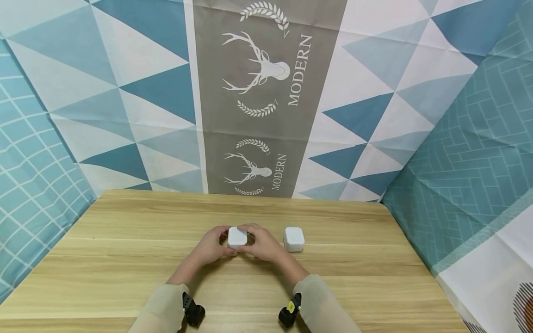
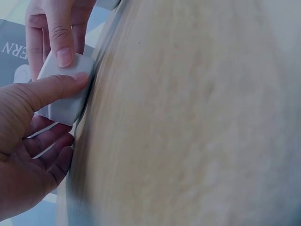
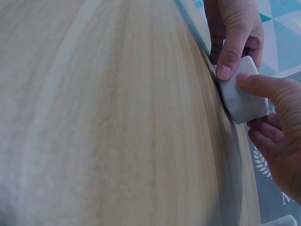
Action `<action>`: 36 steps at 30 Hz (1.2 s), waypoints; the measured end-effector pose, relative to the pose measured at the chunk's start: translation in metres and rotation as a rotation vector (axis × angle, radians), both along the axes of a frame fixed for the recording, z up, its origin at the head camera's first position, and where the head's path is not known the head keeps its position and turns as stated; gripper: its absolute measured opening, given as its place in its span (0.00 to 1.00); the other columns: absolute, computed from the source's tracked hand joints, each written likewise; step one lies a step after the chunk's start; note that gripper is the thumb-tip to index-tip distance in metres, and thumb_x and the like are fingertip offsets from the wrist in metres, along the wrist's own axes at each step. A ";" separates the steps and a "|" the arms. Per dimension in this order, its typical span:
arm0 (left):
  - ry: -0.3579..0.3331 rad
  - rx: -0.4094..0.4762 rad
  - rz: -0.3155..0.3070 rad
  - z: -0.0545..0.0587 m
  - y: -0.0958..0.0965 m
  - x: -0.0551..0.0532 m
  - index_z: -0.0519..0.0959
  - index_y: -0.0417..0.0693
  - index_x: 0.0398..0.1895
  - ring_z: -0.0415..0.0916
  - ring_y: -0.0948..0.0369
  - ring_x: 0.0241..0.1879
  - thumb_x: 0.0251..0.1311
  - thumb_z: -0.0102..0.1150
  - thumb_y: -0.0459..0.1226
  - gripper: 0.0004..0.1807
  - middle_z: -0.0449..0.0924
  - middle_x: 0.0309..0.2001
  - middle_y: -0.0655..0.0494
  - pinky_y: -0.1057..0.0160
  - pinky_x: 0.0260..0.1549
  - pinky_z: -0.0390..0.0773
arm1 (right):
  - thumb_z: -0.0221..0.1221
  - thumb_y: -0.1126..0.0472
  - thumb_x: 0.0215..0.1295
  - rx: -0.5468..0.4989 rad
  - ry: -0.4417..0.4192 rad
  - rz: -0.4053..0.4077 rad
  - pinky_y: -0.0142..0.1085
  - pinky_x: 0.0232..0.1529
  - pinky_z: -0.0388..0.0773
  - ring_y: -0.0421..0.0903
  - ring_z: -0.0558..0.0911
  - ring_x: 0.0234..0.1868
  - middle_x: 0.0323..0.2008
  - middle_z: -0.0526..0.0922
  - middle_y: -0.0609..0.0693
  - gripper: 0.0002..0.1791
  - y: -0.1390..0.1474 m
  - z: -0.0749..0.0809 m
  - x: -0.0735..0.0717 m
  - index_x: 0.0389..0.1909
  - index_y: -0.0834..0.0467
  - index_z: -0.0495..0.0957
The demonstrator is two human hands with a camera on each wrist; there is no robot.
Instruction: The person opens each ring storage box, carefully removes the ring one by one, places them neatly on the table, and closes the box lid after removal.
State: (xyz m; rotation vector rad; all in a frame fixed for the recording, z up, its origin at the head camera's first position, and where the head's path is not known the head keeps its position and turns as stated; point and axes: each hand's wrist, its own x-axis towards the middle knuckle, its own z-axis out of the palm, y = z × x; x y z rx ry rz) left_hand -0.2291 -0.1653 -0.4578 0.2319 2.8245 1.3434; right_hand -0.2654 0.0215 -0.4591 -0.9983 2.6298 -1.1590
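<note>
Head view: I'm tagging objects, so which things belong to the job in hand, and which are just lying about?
In the job:
held white block
left grip and right grip, both holding it

Apparently just lying about:
other white block, untouched on the table

Head view's nice and bright, pretty even light, just soft shadows on the tabletop [image 1: 354, 286] under the arms [image 1: 291, 267]. Both wrist views are way dimmer, kinda bluish, tabletop grain all smeary, and the block [image 2: 67, 110] looks greyish.
</note>
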 end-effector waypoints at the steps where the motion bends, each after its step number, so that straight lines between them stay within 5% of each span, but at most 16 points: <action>1: 0.000 -0.002 0.001 0.000 0.000 0.000 0.72 0.34 0.56 0.74 0.53 0.49 0.39 0.75 0.36 0.36 0.77 0.47 0.48 0.51 0.53 0.73 | 0.67 0.54 0.53 -0.002 -0.001 0.002 0.37 0.62 0.69 0.45 0.72 0.61 0.59 0.75 0.48 0.32 0.000 0.000 0.000 0.60 0.55 0.72; 36: 0.044 -0.075 -0.007 -0.001 0.003 0.003 0.70 0.32 0.59 0.74 0.52 0.48 0.44 0.72 0.36 0.37 0.77 0.46 0.44 0.50 0.51 0.74 | 0.61 0.52 0.60 0.024 -0.066 0.017 0.44 0.65 0.65 0.49 0.67 0.67 0.65 0.68 0.54 0.30 0.002 0.002 0.000 0.64 0.54 0.69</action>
